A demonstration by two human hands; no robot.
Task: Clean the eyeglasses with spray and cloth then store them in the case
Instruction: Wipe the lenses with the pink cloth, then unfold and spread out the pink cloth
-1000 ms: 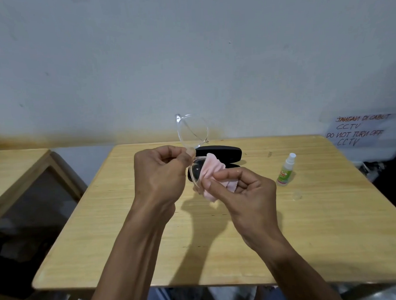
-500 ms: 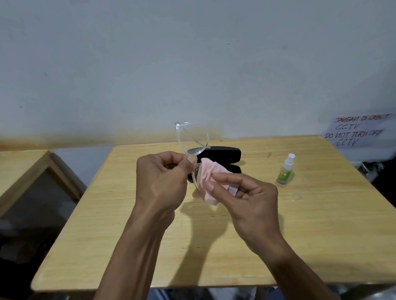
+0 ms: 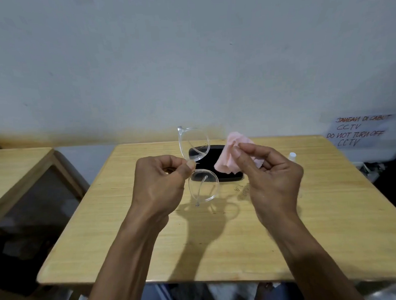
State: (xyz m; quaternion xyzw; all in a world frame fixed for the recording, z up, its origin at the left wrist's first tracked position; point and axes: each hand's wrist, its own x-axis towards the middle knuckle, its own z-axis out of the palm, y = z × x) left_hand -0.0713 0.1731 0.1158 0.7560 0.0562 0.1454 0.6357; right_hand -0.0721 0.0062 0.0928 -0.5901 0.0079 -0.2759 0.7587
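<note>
Left hand (image 3: 162,181) pinched the eyeglasses (image 3: 199,165) at the bridge between thumb and forefinger, frame turned on end: one lens above the fingertips, one below, both held clear of the table (image 3: 132,232). Temples appeared folded behind the lenses; not certain.

Handling judgement: clear plastic frame, light, fairly stiff, lenses scratch-prone and likely slick if any spray remains. Best hold is bridge or rim, as here, never the lens faces.

Just beyond both hands, black case (image 3: 216,169) lay on the table, seen partly through the lenses; open or closed could not be told.

Right hand (image 3: 273,176) pinched the pink cloth (image 3: 231,155) at thumb and fingertips, cloth bunched and drooping, apart from the glasses. Soft, limp, no grip risk.

Right of the right hand, only the white cap of the spray bottle (image 3: 292,155) showed behind the knuckles.

Count: eyeglasses 1, lenses 2, cloth 1, case 1, spray bottle 1, hands 2
</note>
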